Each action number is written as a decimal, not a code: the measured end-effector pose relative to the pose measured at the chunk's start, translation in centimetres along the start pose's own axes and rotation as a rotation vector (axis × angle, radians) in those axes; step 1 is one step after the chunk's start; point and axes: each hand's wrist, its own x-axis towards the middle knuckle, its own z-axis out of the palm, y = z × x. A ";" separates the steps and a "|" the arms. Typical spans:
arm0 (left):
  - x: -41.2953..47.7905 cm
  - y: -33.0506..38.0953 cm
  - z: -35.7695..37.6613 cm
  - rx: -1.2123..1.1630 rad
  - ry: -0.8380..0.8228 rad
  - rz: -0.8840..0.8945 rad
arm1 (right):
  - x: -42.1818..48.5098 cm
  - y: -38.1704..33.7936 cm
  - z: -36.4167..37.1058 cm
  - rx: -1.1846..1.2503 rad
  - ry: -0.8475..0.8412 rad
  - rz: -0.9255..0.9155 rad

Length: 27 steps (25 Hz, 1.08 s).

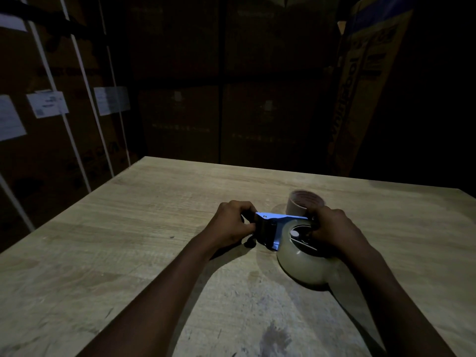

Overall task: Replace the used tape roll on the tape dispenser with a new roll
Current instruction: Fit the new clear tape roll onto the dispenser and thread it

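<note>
A blue tape dispenser lies on its side on the wooden table. A full roll of clear tape sits on its black hub. My left hand grips the dispenser's front end by the black roller and cutter. At the hub and the roll's far edge, my right hand is closed on the dispenser. Just behind that hand stands an almost bare cardboard tape core, upright on the table.
Stacked cardboard boxes with white straps and paper labels rise to the left and behind the table. A tall printed carton leans at the back right. The room is dark.
</note>
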 end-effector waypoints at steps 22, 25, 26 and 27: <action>0.2 1.7 -0.6 -0.769 0.090 -0.289 | -2.9 -2.9 -1.6 0.271 0.347 -0.130; 0.1 2.4 -0.7 -0.957 0.003 -0.360 | -3.6 -4.3 -1.8 0.267 0.421 -0.180; 0.1 2.4 -0.6 -0.970 0.023 -0.348 | -3.8 -4.6 -1.8 0.265 0.422 -0.182; 0.3 2.4 -0.5 -0.975 0.053 -0.342 | -3.9 -4.8 -1.7 0.255 0.418 -0.180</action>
